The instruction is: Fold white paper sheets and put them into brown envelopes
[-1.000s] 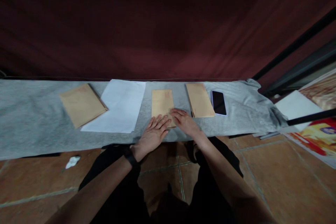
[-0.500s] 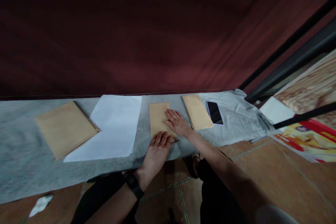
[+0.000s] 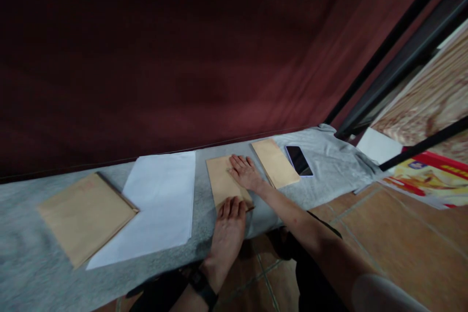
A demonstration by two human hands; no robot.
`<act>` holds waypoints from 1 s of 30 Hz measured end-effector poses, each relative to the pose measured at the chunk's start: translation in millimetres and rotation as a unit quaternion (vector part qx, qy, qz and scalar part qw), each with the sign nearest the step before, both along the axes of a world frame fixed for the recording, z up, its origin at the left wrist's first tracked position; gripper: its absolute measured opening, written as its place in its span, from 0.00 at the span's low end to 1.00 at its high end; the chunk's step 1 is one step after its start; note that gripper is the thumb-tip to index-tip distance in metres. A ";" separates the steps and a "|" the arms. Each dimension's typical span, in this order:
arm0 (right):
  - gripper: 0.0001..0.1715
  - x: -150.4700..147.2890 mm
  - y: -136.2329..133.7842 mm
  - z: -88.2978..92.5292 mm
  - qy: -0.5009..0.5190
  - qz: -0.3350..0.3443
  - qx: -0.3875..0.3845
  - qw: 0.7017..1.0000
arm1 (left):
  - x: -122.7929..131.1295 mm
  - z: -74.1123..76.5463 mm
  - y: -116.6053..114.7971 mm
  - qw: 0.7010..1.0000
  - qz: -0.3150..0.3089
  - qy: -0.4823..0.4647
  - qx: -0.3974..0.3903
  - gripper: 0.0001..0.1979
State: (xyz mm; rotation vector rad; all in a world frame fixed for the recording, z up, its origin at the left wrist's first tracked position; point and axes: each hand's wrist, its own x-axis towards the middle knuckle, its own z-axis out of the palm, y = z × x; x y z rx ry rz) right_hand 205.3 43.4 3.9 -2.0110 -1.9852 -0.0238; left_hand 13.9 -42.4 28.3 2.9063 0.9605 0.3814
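Observation:
A brown paper envelope (image 3: 219, 175) lies flat on the grey cloth in front of me. My left hand (image 3: 230, 224) rests on its near edge, fingers stretched out and palm down, with a dark band on the wrist. Higher up on the same envelope, my right hand (image 3: 245, 173) lies flat along its right side, fingers extended. Neither hand grips anything. Just right of my right hand is a second stack of brown envelopes (image 3: 276, 162), untouched.
Left of my hands lies a stack of white paper (image 3: 164, 195), partly under a pile of larger brown envelopes (image 3: 87, 214). A phone (image 3: 299, 161) sits at the right. The grey cloth (image 3: 329, 175) covers a narrow bench against a dark red curtain (image 3: 219, 73). Black bars (image 3: 395, 48) stand at right.
The view has tilted and shifted a little. My right hand has slid toward the envelope's far end, while my left hand stays at its near edge.

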 end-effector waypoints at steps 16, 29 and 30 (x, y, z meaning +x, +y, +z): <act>0.32 2.8 -43.8 -1.6 -0.002 0.062 -0.017 0.998 | -14.9 8.3 12.3 0.997 -0.034 -0.024 -0.062 0.17; 0.27 19.3 -136.0 16.9 0.092 0.199 -0.068 0.973 | -28.3 2.2 20.5 0.983 -0.046 -0.117 -0.132 0.18; 0.27 20.1 -139.5 18.0 0.102 0.202 -0.066 0.972 | -28.9 1.9 21.3 0.981 -0.046 -0.124 -0.139 0.18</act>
